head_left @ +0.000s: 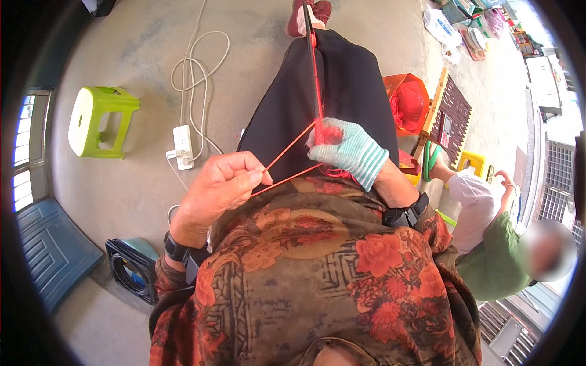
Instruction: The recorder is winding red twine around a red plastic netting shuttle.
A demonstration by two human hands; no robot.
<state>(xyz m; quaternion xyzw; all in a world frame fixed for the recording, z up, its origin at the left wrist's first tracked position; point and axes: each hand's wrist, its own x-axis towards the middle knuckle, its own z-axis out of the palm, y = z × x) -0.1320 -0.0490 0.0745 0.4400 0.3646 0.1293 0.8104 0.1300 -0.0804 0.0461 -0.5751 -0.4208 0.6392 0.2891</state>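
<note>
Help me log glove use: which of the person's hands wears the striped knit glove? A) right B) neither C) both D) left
A: the right hand wears the striped glove and grips red cord, while the left hand pinches the cord bare.

One view only, from a fisheye camera worn on the person's head, looking steeply down the front of the body. The flowered blouse [317,274] fills the near lower edge, very close to the lens. The left hand [223,186] and the gloved right hand [348,149] sit close, near the picture's middle. Past the lap the concrete floor [134,177] stretches far toward the upper edge, curving at the rim. A seated person [494,256] shows at the right.
</note>
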